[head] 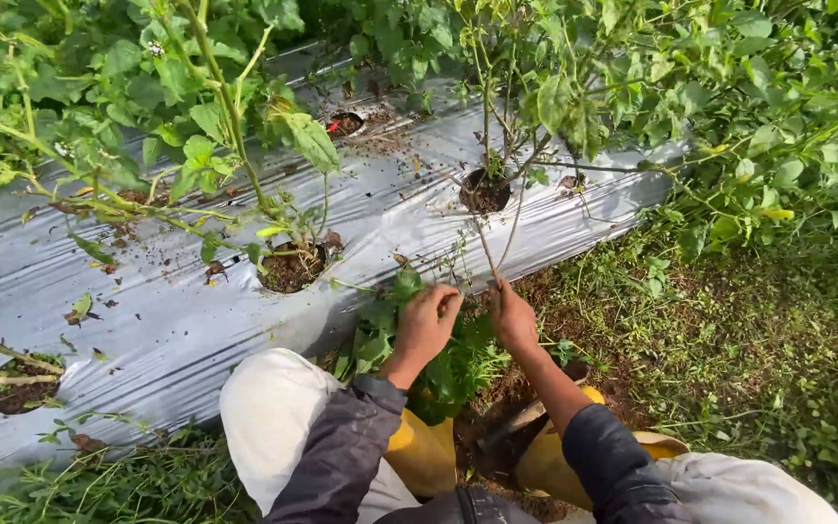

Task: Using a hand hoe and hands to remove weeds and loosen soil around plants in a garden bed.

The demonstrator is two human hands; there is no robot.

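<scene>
Silver plastic mulch sheet (177, 291) ran across bed, planting holes punched through. Pepper plants (225, 126) stood tall in holes, foliage thick overhead. Grass strip (749, 340) lay right of bed. Yellow boots (419, 451) sat planted below. Leafy weed clump (458, 364) grew at sheet's edge, between both hands. Left hand (426, 325) closed round weed leaves. Right hand (512, 318) pinched thin stem (486, 247), fingers narrow.

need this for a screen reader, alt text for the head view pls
Seen from above, a crouching person's left hand and right hand grip weeds at the edge of silver plastic mulch with leafy plants growing through holes.
</scene>
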